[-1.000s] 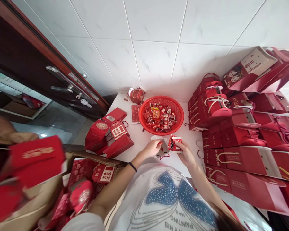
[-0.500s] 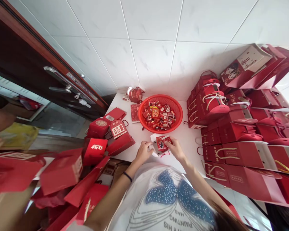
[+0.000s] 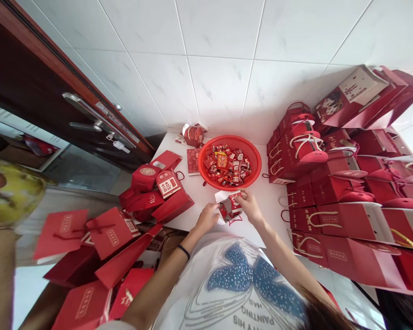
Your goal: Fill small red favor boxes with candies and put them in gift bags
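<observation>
A small open box (image 3: 226, 220) with pale flaps and red packets inside stands on the white table, just below a red plastic basket (image 3: 258, 160) full of red-wrapped sweets. My left hand (image 3: 208, 216) pinches the box's left flap. At the box's upper right, my right hand (image 3: 248, 205) holds a red packet (image 3: 234, 201) over the opening. A thin red cord lies at the box's lower edge.
Stacked red gift bags (image 3: 330, 211) fill the right side. More red bags and boxes (image 3: 172, 201) lie at the left. A flat red packet (image 3: 193, 160) rests beside the basket. A door (image 3: 55, 123) and a person's yellow clothing (image 3: 13, 192) are at far left.
The red packet in my right hand has turned and the box's inside shows more. At far left the other person's hands have left view, and several red bags there have shifted.
</observation>
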{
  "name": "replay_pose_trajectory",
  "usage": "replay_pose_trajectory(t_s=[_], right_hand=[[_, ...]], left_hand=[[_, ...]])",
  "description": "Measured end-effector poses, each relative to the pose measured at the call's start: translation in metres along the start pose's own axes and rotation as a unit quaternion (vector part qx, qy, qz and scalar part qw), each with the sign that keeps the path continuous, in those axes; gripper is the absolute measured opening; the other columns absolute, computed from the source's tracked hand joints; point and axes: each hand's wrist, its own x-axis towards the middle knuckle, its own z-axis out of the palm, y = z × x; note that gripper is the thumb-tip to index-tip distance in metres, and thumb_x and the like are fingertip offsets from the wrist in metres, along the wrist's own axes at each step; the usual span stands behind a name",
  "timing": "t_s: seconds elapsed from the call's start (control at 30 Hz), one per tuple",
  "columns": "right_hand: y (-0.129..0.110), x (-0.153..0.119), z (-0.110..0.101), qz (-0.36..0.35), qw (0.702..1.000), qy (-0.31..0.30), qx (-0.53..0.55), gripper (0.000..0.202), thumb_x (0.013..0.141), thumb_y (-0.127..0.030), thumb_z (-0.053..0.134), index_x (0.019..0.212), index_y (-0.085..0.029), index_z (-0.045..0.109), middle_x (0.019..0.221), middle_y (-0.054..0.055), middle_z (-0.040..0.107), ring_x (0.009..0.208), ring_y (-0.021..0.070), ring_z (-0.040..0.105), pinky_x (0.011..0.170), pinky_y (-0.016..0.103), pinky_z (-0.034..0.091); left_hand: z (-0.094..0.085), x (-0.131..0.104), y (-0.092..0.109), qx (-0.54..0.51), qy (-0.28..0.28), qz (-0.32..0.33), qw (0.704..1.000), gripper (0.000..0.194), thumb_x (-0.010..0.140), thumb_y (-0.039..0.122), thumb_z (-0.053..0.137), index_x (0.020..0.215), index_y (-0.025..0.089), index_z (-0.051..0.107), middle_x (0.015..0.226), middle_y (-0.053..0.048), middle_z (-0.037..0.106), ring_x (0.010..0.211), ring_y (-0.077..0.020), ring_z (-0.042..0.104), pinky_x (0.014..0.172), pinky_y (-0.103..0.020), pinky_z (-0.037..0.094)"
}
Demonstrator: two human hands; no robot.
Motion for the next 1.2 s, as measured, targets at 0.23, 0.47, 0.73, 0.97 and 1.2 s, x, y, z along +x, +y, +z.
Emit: replay_pose_trajectory(t_s=[0.23,0.47,0.73,0.97,1.2], right_hand=[[0.02,0.001,0.011,-0.035,0.96,-0.026,-0.275,0.029,0.079,-0.021,0.058,0.107,-0.021,0.064,0.088,0.003,0.074,0.085,0.0196,0.07,0.076,0.029,0.053],[0.02,-0.015,-0.01,-0.069,0.91,-0.08,-0.402,0.029,0.085,-0.013,0.05,0.106,-0.021,0.069,0.094,0.006,0.075,0.086,0.0188,0.071,0.078,0.025,0.05],[0.006,-0.024,0.006,-0.135,0.849,-0.183,-0.478,0.029,0.088,-0.012,0.047,0.089,-0.022,0.074,0.084,0.006,0.076,0.08,0.0194,0.071,0.072,0.025,0.045],[0.018,-0.013,0.011,-0.129,0.83,-0.206,-0.503,0.022,0.083,-0.012,0.055,0.083,-0.023,0.074,0.075,0.005,0.074,0.072,0.0206,0.07,0.066,0.026,0.045],[0.027,-0.031,-0.037,-0.207,0.892,-0.101,-0.39,0.033,0.079,-0.022,0.068,0.112,-0.023,0.071,0.119,0.012,0.069,0.115,0.0278,0.063,0.098,0.041,0.049]], left_hand=[[-0.003,0.0,0.0,-0.001,-0.008,0.002,1.0,0.044,0.073,0.005,0.059,0.113,0.019,0.072,0.107,-0.006,0.073,0.095,-0.021,0.068,0.091,-0.035,0.054],[-0.002,0.0,-0.002,-0.009,-0.009,-0.001,1.0,0.045,0.072,0.006,0.058,0.113,0.019,0.072,0.11,-0.006,0.072,0.097,-0.0212,0.068,0.092,-0.035,0.054],[-0.001,0.003,0.002,-0.013,-0.019,-0.011,1.0,0.045,0.071,0.005,0.058,0.112,0.019,0.072,0.105,-0.006,0.071,0.097,-0.0218,0.067,0.088,-0.033,0.055],[-0.005,-0.001,0.004,-0.023,-0.017,-0.024,0.999,0.045,0.071,0.005,0.059,0.111,0.018,0.073,0.103,-0.006,0.07,0.092,-0.0214,0.068,0.089,-0.034,0.055],[-0.006,-0.004,0.005,-0.037,0.008,-0.026,0.999,0.051,0.068,0.002,0.058,0.116,0.017,0.07,0.109,-0.008,0.07,0.105,-0.026,0.066,0.098,-0.041,0.052]])
